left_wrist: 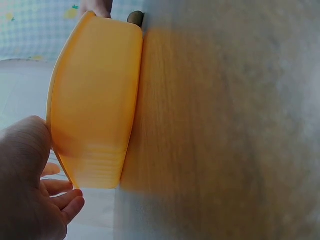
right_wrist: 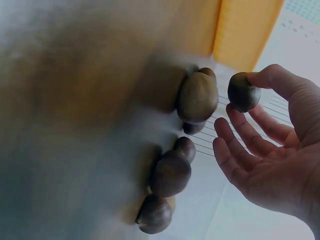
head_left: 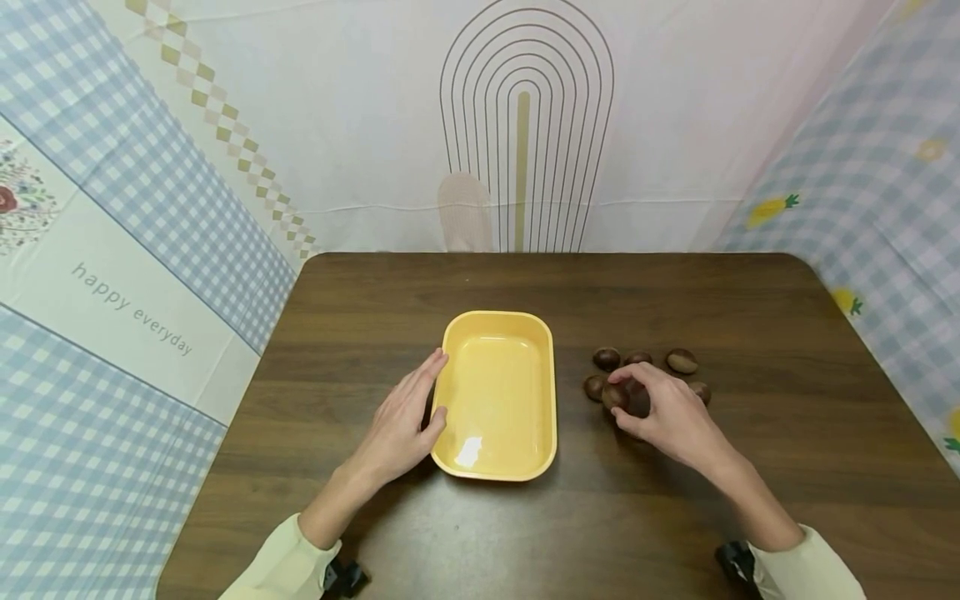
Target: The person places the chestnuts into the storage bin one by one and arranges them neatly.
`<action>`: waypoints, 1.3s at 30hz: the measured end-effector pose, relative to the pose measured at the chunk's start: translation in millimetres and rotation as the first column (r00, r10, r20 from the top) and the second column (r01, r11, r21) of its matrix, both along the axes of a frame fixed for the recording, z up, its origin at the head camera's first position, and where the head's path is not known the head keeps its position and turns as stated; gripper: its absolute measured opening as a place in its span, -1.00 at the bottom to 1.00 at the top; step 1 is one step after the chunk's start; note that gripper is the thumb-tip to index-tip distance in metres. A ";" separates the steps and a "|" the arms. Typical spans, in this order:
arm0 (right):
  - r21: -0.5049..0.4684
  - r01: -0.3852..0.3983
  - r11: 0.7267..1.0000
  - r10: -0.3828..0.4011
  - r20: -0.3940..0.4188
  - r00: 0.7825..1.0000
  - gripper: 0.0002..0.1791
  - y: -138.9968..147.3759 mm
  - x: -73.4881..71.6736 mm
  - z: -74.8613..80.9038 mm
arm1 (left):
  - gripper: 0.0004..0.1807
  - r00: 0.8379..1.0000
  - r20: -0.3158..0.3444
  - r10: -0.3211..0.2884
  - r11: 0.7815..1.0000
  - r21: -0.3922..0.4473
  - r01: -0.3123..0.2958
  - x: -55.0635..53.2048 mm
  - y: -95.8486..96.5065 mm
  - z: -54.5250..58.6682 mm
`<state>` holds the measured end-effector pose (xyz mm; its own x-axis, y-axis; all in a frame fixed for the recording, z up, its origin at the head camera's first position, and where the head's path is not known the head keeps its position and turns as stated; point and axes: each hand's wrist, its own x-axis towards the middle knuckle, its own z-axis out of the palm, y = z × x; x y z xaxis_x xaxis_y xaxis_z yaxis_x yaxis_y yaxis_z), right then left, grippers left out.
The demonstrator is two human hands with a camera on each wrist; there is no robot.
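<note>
A yellow rectangular tray [head_left: 495, 478] with raised sides stands on the table; its floor is bare. My left hand [head_left: 402, 421] lies along its left side, thumb and fingertips touching the rim with the fingers fairly straight. In the left wrist view the tray's outer wall [left_wrist: 95, 90] fills the space beside that hand [left_wrist: 30, 185]. To the right of the tray, my right hand [head_left: 671, 414] pinches a brown chestnut [head_left: 615, 397] between thumb and fingers. The right wrist view shows this held chestnut [right_wrist: 244, 92] raised off the table, while several other chestnuts [right_wrist: 171, 173] lie close by.
A dark wood-grain table [head_left: 360, 317] carries everything. One lighter-sided chestnut [head_left: 682, 361] lies at the group's far right. Behind the table hangs a white patterned cloth [head_left: 360, 125], with blue checked cloth [head_left: 97, 467] at the left and right sides.
</note>
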<state>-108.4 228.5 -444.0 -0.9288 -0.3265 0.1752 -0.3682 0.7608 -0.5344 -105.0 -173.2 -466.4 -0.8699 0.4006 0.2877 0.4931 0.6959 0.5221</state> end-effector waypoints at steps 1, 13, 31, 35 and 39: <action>-0.009 0.000 1.000 0.000 0.002 1.000 -0.56 0.1 -0.5 1.4 | -0.19 1.000 -0.001 -0.001 1.000 0.000 0.001 0.0 0.0 -0.1; -0.133 -0.048 0.990 0.045 -0.025 0.999 -0.55 -4.4 -8.5 12.2 | -0.19 1.000 -0.004 -0.002 1.000 -0.004 0.002 0.4 -0.1 0.0; -0.310 -0.127 0.942 0.136 0.008 0.991 -0.57 -39.4 -19.6 27.9 | -0.20 1.000 -0.013 -0.006 1.000 -0.004 0.006 -1.3 0.0 -1.1; -0.331 -0.146 0.932 0.168 0.039 0.985 -0.55 -54.0 -22.0 28.3 | -0.19 1.000 -0.011 -0.007 1.000 -0.004 0.007 -1.2 -0.2 -1.1; -0.339 -0.193 0.921 0.215 0.028 0.976 -0.56 -69.8 -24.5 24.3 | -0.18 1.000 -0.005 -0.005 1.000 -0.007 0.005 -0.9 0.0 -1.1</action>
